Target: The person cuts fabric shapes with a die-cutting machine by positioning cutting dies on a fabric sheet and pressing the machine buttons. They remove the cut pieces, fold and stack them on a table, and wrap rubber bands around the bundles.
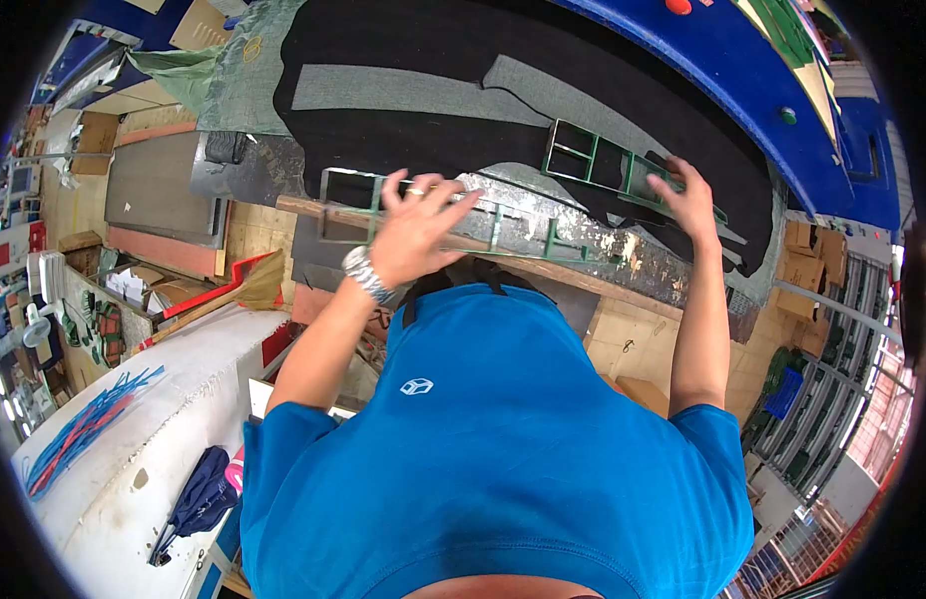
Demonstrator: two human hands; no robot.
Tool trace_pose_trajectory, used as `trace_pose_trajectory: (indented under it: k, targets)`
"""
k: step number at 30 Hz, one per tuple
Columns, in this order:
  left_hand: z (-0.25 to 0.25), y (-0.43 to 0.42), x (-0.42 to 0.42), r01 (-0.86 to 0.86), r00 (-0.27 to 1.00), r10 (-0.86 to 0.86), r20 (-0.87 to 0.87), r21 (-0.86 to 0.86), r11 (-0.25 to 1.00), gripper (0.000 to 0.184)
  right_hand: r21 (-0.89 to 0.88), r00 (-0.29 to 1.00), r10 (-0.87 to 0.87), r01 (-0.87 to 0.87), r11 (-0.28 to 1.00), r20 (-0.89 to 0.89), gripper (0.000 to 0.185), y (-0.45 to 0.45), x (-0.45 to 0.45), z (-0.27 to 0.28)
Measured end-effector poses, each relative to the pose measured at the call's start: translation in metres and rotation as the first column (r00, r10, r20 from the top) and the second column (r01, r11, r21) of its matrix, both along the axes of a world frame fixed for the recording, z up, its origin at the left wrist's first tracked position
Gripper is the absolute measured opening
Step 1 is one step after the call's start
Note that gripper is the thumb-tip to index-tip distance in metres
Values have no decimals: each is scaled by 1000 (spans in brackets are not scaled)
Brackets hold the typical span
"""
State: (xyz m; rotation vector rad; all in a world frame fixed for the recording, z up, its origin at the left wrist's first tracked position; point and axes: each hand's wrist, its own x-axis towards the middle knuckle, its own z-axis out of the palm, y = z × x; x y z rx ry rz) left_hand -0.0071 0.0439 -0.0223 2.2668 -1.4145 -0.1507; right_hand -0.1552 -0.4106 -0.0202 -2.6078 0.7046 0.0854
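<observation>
My left hand [418, 228], with a metal watch and a ring, spans a long metal-framed cutting die [496, 230] at the table's near edge. Its fingers lie on the far rim and its thumb is by the near rim; slight blur hides the exact contact. My right hand [689, 200] curls its fingers over the right end of a second green-edged cutting die [593, 153]. That die lies on black sheet material [413, 142], where grey strips [413, 90] show through long gaps.
A blue machine beam [702, 75] with red and green buttons runs along the back right. The wooden table edge [543, 268] passes close to my body. At left are a dark board [164, 195] and a white surface [134, 429]. Cardboard boxes [804, 275] stand at right.
</observation>
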Motion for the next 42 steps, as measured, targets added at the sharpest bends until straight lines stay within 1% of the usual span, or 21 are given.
trace_pose_trajectory:
  k: [2, 3, 4, 5, 9, 10, 11, 15, 16, 17, 18, 19, 21, 24, 25, 27, 29, 32, 34, 37, 42]
  targets:
    - [17, 25, 1, -64, 998, 64, 4, 11, 998, 94, 290, 960, -280, 263, 920, 20, 69, -18, -5, -13]
    - [24, 36, 2, -93, 995, 94, -15, 44, 995, 92, 298, 960, -278, 259, 919, 22, 69, -19, -3, -20]
    - [31, 46, 1, -124, 991, 126, -44, 40, 991, 90, 682, 846, -533, 391, 617, -3, 72, -20, -3, -24]
    - [35, 55, 0, -154, 985, 156, -73, 32, 988, 89, 914, 686, -713, 368, 171, -143, 76, -22, -2, -28]
    - [42, 84, -15, -275, 941, 271, -204, 9, 961, 91, 951, 680, -683, 302, -69, -265, 84, -12, 8, -53]
    - [38, 89, -21, -370, 869, 313, -384, -82, 925, 91, 950, 672, -681, 289, -119, -290, 84, -9, 14, -56]
    - [33, 94, -28, -479, 765, 328, -554, -150, 865, 91, 953, 641, -711, 265, -148, -288, 82, -6, 19, -59]
    - [32, 104, -56, -657, 640, 319, -699, -282, 700, 87, 927, 535, -767, 307, -214, -354, 68, -22, 36, -103]
    - [42, 103, -67, -716, 584, 343, -735, -268, 645, 86, 931, 600, -716, 293, -217, -356, 59, -31, 34, -111]
    - [28, 109, -73, -716, 610, 329, -721, -323, 619, 88, 964, 669, -704, 254, -84, -238, 54, -35, 31, -117]
    - [30, 109, -83, -765, 570, 325, -755, -343, 545, 91, 937, 782, -541, 347, -34, -309, 49, -81, 23, -141]
    - [34, 111, -93, -801, 534, 348, -771, -331, 498, 93, 951, 699, -675, 310, -11, -236, 50, -30, 28, -96]
    - [28, 121, -112, -828, 515, 375, -770, -333, 452, 92, 893, 605, -712, 444, -70, -357, 61, -60, 32, -113]
    - [20, 133, -155, -889, 455, 268, -849, -414, 194, 84, 969, 525, -851, 197, 149, 24, 51, 21, 17, -65]
    - [24, 137, -170, -899, 438, 238, -867, -418, 129, 82, 981, 495, -867, 141, 136, 49, 48, 45, 12, -46]
    - [24, 145, -203, -910, 408, 195, -892, -414, 12, 80, 962, 575, -796, 56, 269, 189, 50, 82, 0, -26]
    - [24, 156, -233, -906, 405, 133, -905, -416, -74, 78, 880, 699, -566, -202, 429, 436, 49, 130, -11, -3]
    - [19, 168, -274, -856, 413, 24, -910, -397, -330, 71, 826, 744, -379, -415, 383, 550, 34, 217, -13, 18]
    - [20, 172, -293, -823, 426, -9, -905, -383, -419, 69, 738, 761, -82, -589, 330, 644, 30, 250, -1, 10]
    - [4, 180, -316, -739, 467, 12, -884, -397, -544, 68, 437, 480, 499, -875, 210, 721, 24, 315, 21, 50]
    - [-10, 189, -338, -589, 413, 102, -905, -350, -729, 61, 381, 144, 846, -922, -74, 513, 21, 445, 36, 80]
